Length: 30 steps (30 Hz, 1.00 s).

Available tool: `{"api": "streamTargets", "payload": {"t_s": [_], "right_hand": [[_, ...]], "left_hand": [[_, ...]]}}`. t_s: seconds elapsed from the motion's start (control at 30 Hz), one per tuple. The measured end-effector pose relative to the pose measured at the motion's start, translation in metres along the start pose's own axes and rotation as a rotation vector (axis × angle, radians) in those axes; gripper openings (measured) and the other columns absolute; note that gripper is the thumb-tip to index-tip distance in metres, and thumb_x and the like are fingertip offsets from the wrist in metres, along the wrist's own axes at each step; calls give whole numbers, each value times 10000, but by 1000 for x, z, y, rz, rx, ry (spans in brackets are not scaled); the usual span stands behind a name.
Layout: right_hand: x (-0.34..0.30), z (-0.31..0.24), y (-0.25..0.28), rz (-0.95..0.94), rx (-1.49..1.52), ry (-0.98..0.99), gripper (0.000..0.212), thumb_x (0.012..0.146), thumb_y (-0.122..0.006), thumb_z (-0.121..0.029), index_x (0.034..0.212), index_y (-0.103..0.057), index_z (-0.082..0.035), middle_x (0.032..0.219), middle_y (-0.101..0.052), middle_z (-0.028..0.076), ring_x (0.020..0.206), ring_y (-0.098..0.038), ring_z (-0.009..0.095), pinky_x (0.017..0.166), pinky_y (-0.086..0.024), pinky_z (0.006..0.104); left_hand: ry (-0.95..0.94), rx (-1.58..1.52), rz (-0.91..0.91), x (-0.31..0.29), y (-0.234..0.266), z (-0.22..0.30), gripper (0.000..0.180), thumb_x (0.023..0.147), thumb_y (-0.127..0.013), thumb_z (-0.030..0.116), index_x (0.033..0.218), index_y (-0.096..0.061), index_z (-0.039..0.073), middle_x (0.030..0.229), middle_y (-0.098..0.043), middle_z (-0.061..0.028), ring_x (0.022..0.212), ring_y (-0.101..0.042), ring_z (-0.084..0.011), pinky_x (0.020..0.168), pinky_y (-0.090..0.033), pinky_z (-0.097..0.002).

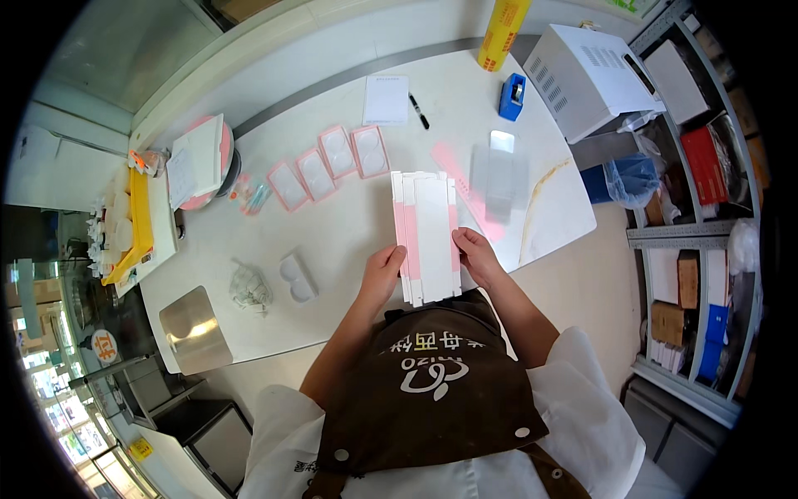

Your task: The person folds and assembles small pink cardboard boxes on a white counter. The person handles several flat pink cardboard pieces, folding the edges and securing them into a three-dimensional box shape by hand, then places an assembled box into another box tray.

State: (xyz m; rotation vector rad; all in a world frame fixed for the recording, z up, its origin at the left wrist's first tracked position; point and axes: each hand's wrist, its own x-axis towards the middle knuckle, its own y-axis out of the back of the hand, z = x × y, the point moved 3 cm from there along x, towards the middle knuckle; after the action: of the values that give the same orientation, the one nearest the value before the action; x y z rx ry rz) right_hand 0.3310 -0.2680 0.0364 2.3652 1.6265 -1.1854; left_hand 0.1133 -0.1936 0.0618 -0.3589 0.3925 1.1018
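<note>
Over the near edge of the counter [204,258], flat pink-and-white cartons [432,241], pinched between left hand [385,270] and right hand [476,254], look light, stiffish, easily creased, best held by both long sides.

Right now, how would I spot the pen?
Look at the white table, toward its far edge. White paper lies there, and the pen is just right of it. It's thin and black, unlike the chunky blue tape dispenser further right.
</note>
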Motion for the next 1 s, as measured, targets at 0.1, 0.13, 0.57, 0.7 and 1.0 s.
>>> {"api": "streamTargets", "payload": {"t_s": [0.1, 0.13, 0.57, 0.7, 1.0], "right_hand": [[29, -23, 54, 76, -137, 57, 177, 1064, -578, -286, 994, -661, -146, 854, -610, -69, 785, -534, 51, 761, -452, 249], [28, -34, 62, 24, -43, 54, 162, 1063, -571, -274, 1047, -653, -135, 920, -640, -54, 846, -569, 63, 788, -466, 258], [67, -28, 136, -3, -126, -187, 260, 993, -598, -172, 1244, -610, -104, 1107, -663, 3, 961, -615, 126, 872, -495, 301], [79, -37, 142, 14, -224, -161, 379, 979, -604, -161, 1343, -556, -68, 1169, -640, 60, 993, -618, 173, 885, -488, 321], [42, -52, 77, 80, -537, 377, 533, 982, -611, -204, 1449, -459, 2, 1318, -586, 138, 1085, -611, 231, 924, -518, 348]], "left_hand": [[-62, 132, 101, 5, -25, 17, 302, 1037, -593, 249, 897, -689, 0, 756, -618, 18, 690, -520, -69, 633, -436, -269], [-54, 163, 135, 2, -32, 19, 300, 1032, -604, 246, 883, -686, -1, 744, -610, 23, 680, -513, -69, 629, -435, -269], [-131, 511, 415, 17, -97, 12, 266, 1006, -594, 228, 993, -708, -13, 777, -697, -145, 718, -686, -227, 670, -512, -372], [-356, 1074, 591, 23, -63, -1, 230, 988, -592, 218, 1032, -703, 21, 859, -713, -177, 730, -696, -340, 679, -531, -437], [-132, 378, 535, -2, -30, 52, 168, 994, -597, 173, 996, -668, 21, 768, -654, -69, 667, -617, -129, 626, -503, -318]]}}
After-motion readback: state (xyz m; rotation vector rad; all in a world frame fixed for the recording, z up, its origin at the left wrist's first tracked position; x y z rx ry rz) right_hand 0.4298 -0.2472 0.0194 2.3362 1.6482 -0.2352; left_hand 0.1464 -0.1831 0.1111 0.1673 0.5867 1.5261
